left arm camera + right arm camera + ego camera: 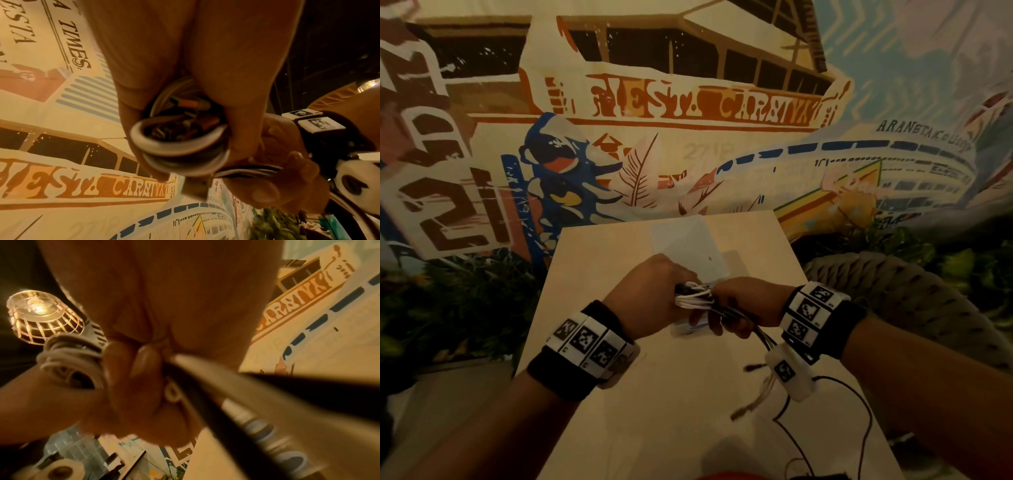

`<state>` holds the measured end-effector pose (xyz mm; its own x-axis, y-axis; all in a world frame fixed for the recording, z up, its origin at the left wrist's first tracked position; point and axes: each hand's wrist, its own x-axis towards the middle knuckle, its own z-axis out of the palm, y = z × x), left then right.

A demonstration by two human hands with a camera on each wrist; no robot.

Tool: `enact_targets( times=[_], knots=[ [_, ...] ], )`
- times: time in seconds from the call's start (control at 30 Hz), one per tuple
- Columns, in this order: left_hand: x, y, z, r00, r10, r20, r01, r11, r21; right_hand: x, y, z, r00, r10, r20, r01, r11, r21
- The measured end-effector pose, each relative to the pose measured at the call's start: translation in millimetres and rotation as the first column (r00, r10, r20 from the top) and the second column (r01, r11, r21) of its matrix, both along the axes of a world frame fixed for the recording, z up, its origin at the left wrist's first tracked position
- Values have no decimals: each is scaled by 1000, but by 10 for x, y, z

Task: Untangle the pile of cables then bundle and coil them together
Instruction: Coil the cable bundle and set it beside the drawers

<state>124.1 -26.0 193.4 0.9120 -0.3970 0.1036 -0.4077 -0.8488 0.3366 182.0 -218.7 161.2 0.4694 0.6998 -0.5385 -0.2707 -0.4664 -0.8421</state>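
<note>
Painted walls full of lettering and buildings are closing in behind a pale wooden table (619, 394), and above its middle both hands are meeting on the cables (693, 296). White and dark strands are sitting gathered into a loose coil, lifted off the wood. The left hand (650, 301) is wrapping its fingers (141, 129) round the looped end, so that the turns are showing as rings inside the fist in the left wrist view. The right hand (743, 308) is closing round the strands where they are leaving the coil, its fingertips (144, 360) curled tight onto them; from there several tails (751, 401) are hanging down towards the table, their plugs blurred.

I am judging this bundle to be light and limp, with a little spring in the thicker white turns, so the loops are likely wanting to open if the fist is slackening. The smooth sheathing is probably sliding easily through the fingers. The best hold seems to be across all the turns at once, with the other hand feeding the loose tails in near the coil instead of tugging at the plugs.

A thin black cord (859, 404) is lying in a curve on the near right of the table, apart from the bundle. A white sheet (681, 240) is resting at the far side, just beyond the hands. Beside the table on the right a woven chair back (893, 284) is showing, green plants (448, 308) are crowding the foot of the wall, and a caged lamp (41, 313) is glowing overhead
</note>
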Motion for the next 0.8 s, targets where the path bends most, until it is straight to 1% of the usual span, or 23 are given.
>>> enact_targets(
  times=[0.07, 0.13, 0.2, 0.3, 0.37, 0.43, 0.57, 0.7, 0.8],
  knots=[
    [-4, 19, 18, 992, 32, -123, -26, 998, 49, 27, -30, -14, 997, 46, -63, -43, 998, 37],
    [-16, 49, 28, 979, 49, -198, -32, 996, 89, 61, -48, -34, 992, 57, -110, -51, 997, 57],
    [-38, 53, -6, 973, 54, -226, -23, 991, 135, 91, -44, -32, 990, 14, -138, -9, 999, 36],
    [-41, 4, -60, 977, 69, -200, -20, 971, 238, 80, -9, 34, 989, -4, -150, 5, 1000, 8],
    [-29, -30, -89, 972, 115, -204, -57, 961, 270, 57, 23, 69, 993, 36, -110, -37, 999, -5],
    [-33, -62, -121, 966, 138, -216, -73, 956, 285, 49, 61, 60, 994, 105, -30, -106, 992, -62],
    [-63, -148, -144, 965, 136, -226, -47, 931, 361, 27, 109, 102, 956, 268, 118, -241, 948, -206],
    [-45, -224, -195, 977, 106, -187, -8, 886, 463, 25, 165, 189, 916, 361, 173, -293, 900, -322],
    [-51, -302, -245, 971, 98, -216, 15, 884, 468, -15, 246, 182, 876, 437, 204, -321, 844, -429]
  ],
)
